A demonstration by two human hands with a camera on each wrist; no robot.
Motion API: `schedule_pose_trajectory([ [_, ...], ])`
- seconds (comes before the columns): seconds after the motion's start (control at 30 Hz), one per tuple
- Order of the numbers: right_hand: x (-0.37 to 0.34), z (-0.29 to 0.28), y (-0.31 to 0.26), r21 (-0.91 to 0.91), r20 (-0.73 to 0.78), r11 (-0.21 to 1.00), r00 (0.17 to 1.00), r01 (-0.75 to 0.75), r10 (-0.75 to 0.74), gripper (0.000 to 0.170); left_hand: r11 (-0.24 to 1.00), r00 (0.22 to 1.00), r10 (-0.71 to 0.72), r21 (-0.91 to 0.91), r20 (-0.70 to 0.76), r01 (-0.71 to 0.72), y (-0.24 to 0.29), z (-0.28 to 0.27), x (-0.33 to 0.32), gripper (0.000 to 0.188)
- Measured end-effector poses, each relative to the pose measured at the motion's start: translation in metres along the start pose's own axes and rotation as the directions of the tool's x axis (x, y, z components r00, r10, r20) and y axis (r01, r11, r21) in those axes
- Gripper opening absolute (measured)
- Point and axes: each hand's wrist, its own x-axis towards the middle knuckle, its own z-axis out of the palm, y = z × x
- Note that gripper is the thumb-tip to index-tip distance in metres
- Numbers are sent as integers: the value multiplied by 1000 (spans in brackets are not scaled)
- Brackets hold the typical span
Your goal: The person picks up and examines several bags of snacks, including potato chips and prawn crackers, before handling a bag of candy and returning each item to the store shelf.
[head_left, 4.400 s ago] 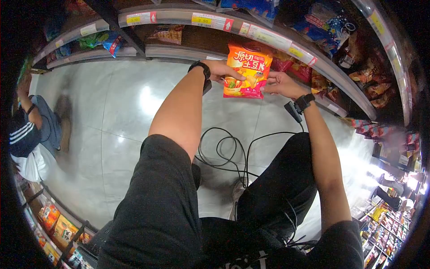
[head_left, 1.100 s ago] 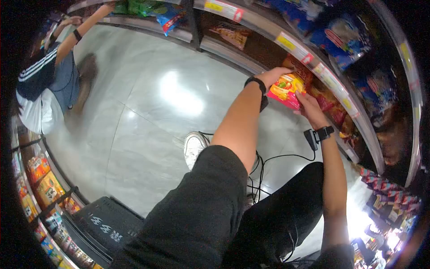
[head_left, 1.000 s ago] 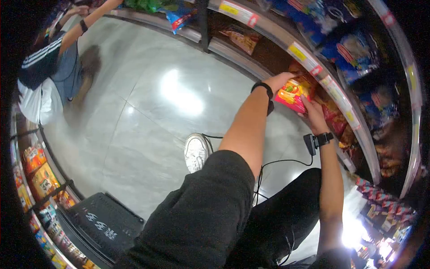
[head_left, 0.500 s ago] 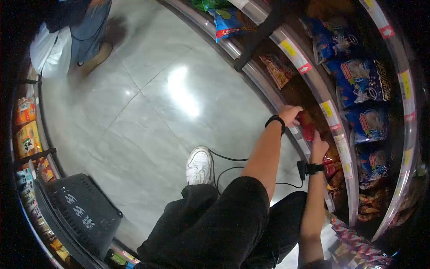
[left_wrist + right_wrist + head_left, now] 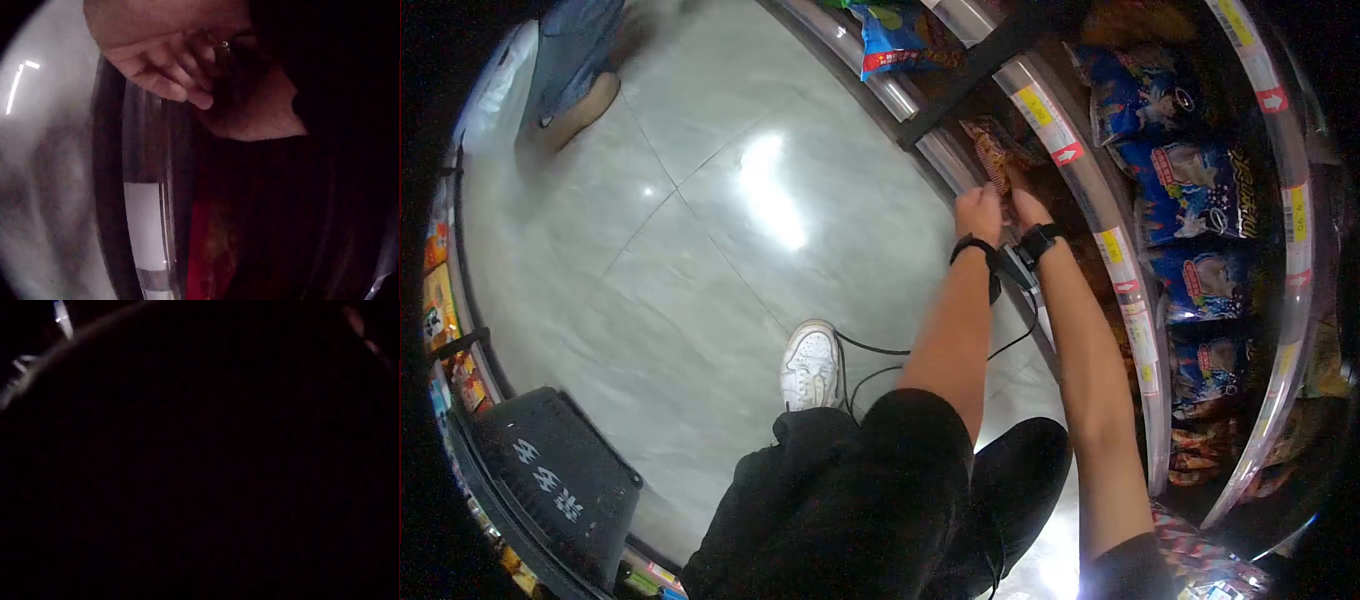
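Observation:
In the head view, a brown-orange snack bag (image 5: 992,150) with a striped edge lies on the low shelf, and both hands are at its near end. My left hand (image 5: 980,214) has its fingers curled at the bag's end; in the left wrist view the curled fingers (image 5: 178,75) have a shiny golden scrap at their tips. Close beside it, my right hand (image 5: 1030,208) reaches in over the shelf edge, its fingertips hidden. The right wrist view is almost black. Low in the left wrist view, a red package (image 5: 203,250) sits behind the shelf edge.
Blue snack bags (image 5: 1190,185) line the shelf above, behind a price rail (image 5: 1090,195). A dark divider bar (image 5: 960,85) crosses the shelves. A black basket (image 5: 555,480) stands at lower left. A cable (image 5: 870,348) runs over the floor near a white shoe (image 5: 810,365). Another person's leg (image 5: 580,60) is at upper left.
Earlier both hands held an orange-red potato chip bag, which went onto the low shelf. The hands left it and moved along the shelf to the brown-orange bag. The head view turned.

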Motion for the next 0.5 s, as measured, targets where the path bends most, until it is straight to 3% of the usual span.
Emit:
schedule_pose_trajectory([
  [0.17, 25, -6, -4, 141, 69, 990, 997, 22, -32, 35, 993, 997, -60, -106, -54, 54, -12, -5, 13, 40],
  [0.3, 7, -24, 11, 228, 165, 956, 960, 184, -225, 39, 993, 993, -114, 22, -27, 115, -5, -4, 3, 43],
  [0.33, 2, -32, 17, 266, 191, 934, 936, 240, -294, 42, 994, 996, -63, 80, -66, 68, -5, 0, 10, 44],
  [0.37, -5, -43, 25, 403, 170, 895, 946, 189, -277, 46, 989, 995, -16, 143, -100, 30, -6, 4, 15, 45],
  [0.47, -76, -51, 37, 394, -69, 840, 924, 372, -377, 44, 970, 976, 48, 244, -213, 5, 8, 14, 7, 56],
  [0.5, -92, -62, 44, 280, -111, 888, 931, 366, -348, 43, 961, 966, 66, 275, -249, 6, 17, 13, 2, 61],
])
